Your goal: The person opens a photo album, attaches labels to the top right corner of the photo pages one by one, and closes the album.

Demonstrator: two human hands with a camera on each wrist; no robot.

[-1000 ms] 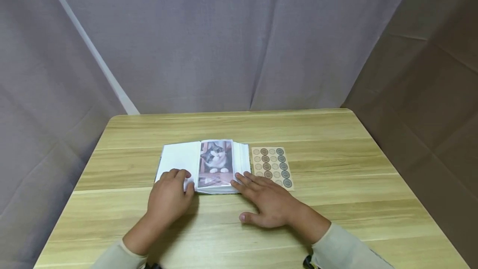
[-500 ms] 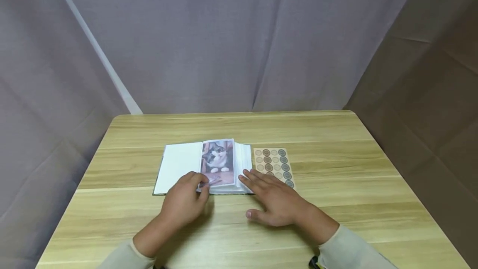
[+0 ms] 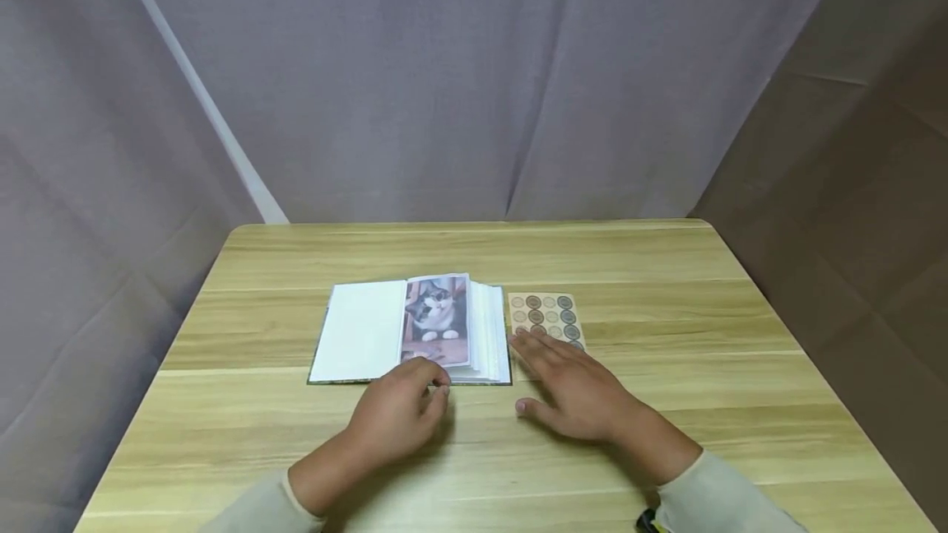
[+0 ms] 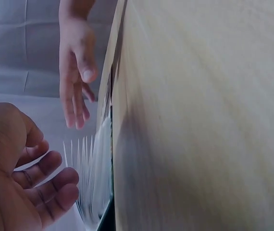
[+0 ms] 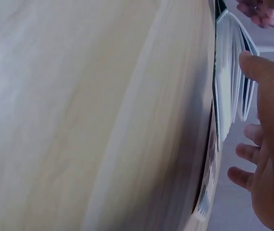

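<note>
An opened photo album [image 3: 359, 331] lies on the table, a cat photo [image 3: 437, 319] showing on its right-hand page stack. My left hand [image 3: 400, 405] hovers at the album's near edge, its fingers loosely curled and holding nothing. In the left wrist view those fingers are beside the fanned page edges [image 4: 91, 173]; whether they touch is hard to tell. To the right, my right hand [image 3: 585, 393] is stretched out over a tan sheet of round stickers [image 3: 551, 315], covering its lower part. The right wrist view shows that hand raised off the table, with nothing in it.
The wood-grain table [image 3: 666, 294] extends around the album on all sides. Grey cloth [image 3: 392, 105] hangs behind its far edge, and a brownish cloth wall [image 3: 837, 212] stands at the right.
My left hand has moved right and toward me, off the album's left page and gutter. My right hand has moved from the album's right edge onto the area over the sticker sheet.
</note>
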